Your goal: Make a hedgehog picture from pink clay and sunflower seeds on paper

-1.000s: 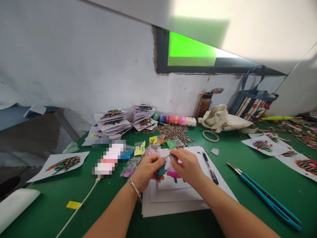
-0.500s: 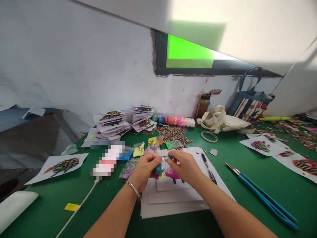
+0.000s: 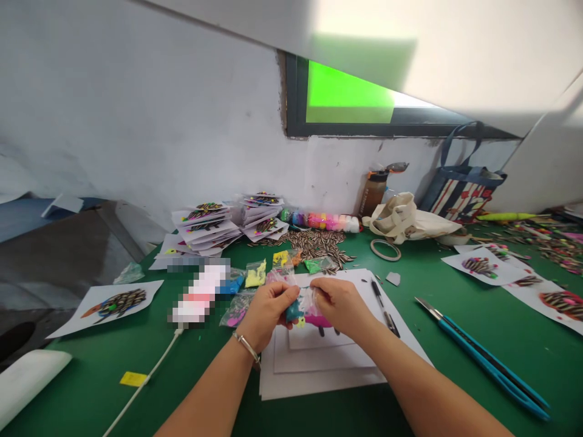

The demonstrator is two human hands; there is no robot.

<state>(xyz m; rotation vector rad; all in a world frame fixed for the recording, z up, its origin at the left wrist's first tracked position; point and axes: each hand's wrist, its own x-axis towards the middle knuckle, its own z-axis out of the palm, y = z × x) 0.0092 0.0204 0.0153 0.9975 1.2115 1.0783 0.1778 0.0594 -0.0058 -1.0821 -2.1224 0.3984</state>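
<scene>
My left hand (image 3: 269, 312) is closed, thumb and fingers pinching a small clear plastic bag (image 3: 295, 311) with blue-teal clay in it. My right hand (image 3: 339, 306) is closed too, its fingers bent on the bag's other edge. Both hands hover over a stack of white paper (image 3: 319, 364). On the top sheet, partly hidden by the hands, lies a magenta clay shape (image 3: 317, 321) with a yellow-green part and dark seeds under it. A black pen (image 3: 385, 308) rests on the paper to the right of my right hand.
Bags of yellow clay (image 3: 255, 274) and blue clay (image 3: 232, 283) lie beyond my left hand. Striped sunflower seeds (image 3: 319, 246) are heaped behind. Blue tweezers (image 3: 492, 364) lie at right, a tape roll (image 3: 385, 249) farther back. Stacked seed pictures (image 3: 204, 227) stand at back left.
My right hand's fingers have curled in more tightly at the bag and the hand has shifted slightly. My left hand holds the bag in nearly the same place.
</scene>
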